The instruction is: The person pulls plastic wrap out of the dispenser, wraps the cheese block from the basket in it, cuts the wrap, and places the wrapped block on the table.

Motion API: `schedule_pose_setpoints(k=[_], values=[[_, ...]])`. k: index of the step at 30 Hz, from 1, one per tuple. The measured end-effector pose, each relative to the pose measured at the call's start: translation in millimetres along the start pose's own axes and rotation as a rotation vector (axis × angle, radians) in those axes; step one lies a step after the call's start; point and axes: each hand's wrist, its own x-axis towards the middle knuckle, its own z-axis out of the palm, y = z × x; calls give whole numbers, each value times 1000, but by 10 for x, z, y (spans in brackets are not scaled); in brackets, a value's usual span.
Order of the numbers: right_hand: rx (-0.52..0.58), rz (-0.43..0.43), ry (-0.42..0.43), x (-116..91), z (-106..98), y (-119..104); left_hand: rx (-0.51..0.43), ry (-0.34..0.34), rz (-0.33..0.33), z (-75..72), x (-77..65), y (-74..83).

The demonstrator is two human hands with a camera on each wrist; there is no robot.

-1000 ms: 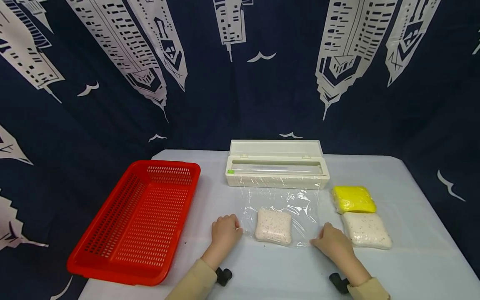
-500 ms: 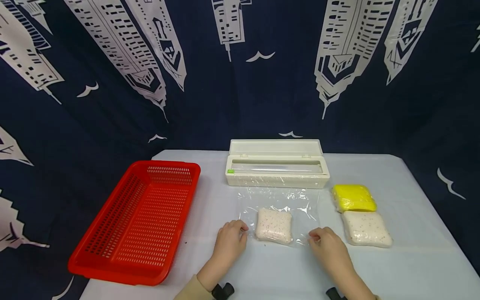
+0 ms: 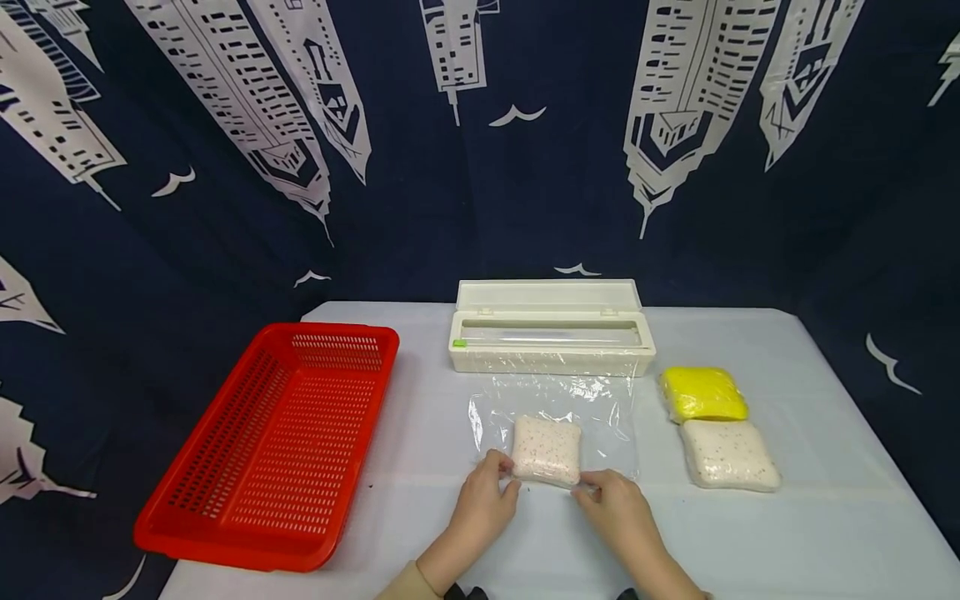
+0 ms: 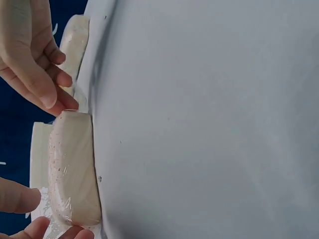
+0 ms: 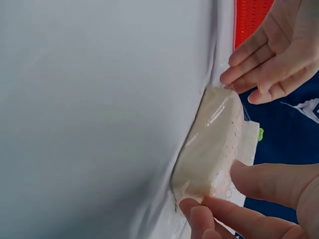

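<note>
A cream, pink-speckled pillow-shaped block (image 3: 547,450) lies on the near part of a sheet of clear cling film (image 3: 607,433). The film runs from a white cling film dispenser (image 3: 555,361) behind it. My left hand (image 3: 483,504) is at the block's near left corner, its fingertips against that end in the left wrist view. At the near right corner is my right hand (image 3: 618,517); its index fingertip touches the block's end, with the thumb (image 5: 249,174) raised apart. Wrapping covers the block's near side (image 5: 204,144) smoothly.
Left of the hands stands a red slotted plastic basket (image 3: 392,367). To the right, a yellow wrapped block (image 3: 705,394) lies behind a second speckled cream block (image 3: 730,456). A dark blue printed curtain (image 3: 480,208) hangs behind the white-covered table (image 3: 840,517).
Both hands have moved inward from the film's near left and right corners to the block's near corners. The block, dispenser and basket stay in place.
</note>
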Motion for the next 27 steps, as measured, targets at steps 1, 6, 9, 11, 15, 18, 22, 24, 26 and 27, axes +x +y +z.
schedule_pose_setpoints(k=[1,6,9,11,15,18,22,24,26,27], values=[[13,11,-3,3,13,-7,-11,0,-3,11,10,-4],[53,28,8,10,60,-28,-58,-4,-16,67,66,-14],[64,11,26,22,83,-25,-67,3,-16,89,95,-23],[67,-1,44,36,96,-14,-59,10,-14,86,107,-31],[98,4,70,61,86,13,-57,17,-30,57,118,-28],[137,22,83,74,42,16,-51,34,-35,24,125,1],[150,-14,129,100,-30,-3,-10,77,3,-20,152,61],[134,-61,158,119,-54,-12,11,93,29,-34,181,89],[108,-112,186,145,-66,-17,33,105,52,-39,219,109],[92,-140,204,161,-66,-15,42,107,59,-37,244,116]])
